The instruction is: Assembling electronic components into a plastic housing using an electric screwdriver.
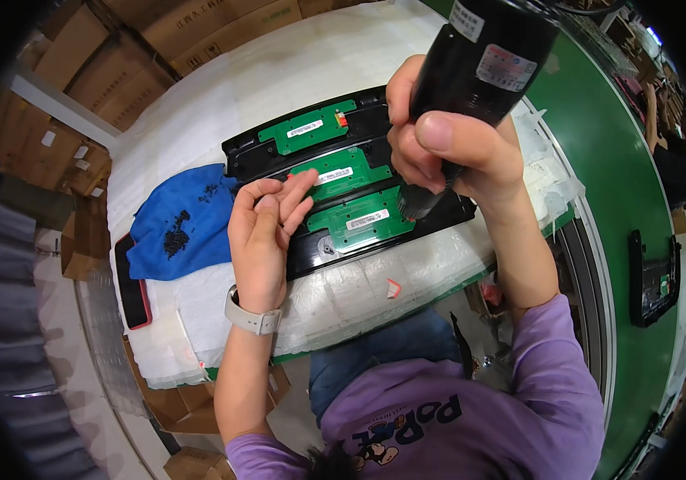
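Note:
My right hand [471,152] is wrapped round a black electric screwdriver [479,60], held upright with its tip pointing down. The tip is at the right end of the nearest green circuit board [367,230]. Palm up, my left hand [267,224] hovers over the left part of the boards with its fingers loosely stretched and apart; I see nothing in it. Beneath both hands lie black plastic panels [303,260] side by side, carrying a middle green board [367,172] and a far green board [293,138], each with a white label.
Left of the panels a blue cloth [155,204] bears a pile of small black screws [176,236]. A dark phone-like object with a red edge [136,300] lies beside it. Cardboard boxes [215,36] stand behind the white table. On the right, a green surface [599,200] carries another black panel [653,280].

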The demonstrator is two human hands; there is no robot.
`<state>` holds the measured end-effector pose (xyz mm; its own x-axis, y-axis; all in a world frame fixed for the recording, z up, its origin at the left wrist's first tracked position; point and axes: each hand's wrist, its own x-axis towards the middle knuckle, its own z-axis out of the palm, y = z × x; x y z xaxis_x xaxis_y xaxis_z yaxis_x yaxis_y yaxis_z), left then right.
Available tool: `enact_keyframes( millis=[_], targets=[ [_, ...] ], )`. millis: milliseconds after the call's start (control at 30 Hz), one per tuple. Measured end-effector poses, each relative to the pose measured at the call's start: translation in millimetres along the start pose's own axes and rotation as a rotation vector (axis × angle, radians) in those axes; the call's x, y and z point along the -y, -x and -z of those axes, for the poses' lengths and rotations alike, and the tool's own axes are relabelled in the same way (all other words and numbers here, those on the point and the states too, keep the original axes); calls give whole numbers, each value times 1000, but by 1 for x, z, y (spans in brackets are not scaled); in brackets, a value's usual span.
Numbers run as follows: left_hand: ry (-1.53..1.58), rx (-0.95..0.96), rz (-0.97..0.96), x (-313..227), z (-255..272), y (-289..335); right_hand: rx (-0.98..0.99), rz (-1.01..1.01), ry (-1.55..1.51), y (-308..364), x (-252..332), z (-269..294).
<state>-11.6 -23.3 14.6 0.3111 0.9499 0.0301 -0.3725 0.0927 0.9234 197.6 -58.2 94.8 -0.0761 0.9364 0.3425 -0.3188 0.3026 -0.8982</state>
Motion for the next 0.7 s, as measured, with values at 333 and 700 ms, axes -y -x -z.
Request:
enact_keyframes(
  millis=[333,700],
  targets=[
    [-68,172,194,-6,4,1,-34,0,-17,2,-1,-1],
    [-131,136,160,-2,-2,0,107,6,-33,4,-13,-1]
  ],
)
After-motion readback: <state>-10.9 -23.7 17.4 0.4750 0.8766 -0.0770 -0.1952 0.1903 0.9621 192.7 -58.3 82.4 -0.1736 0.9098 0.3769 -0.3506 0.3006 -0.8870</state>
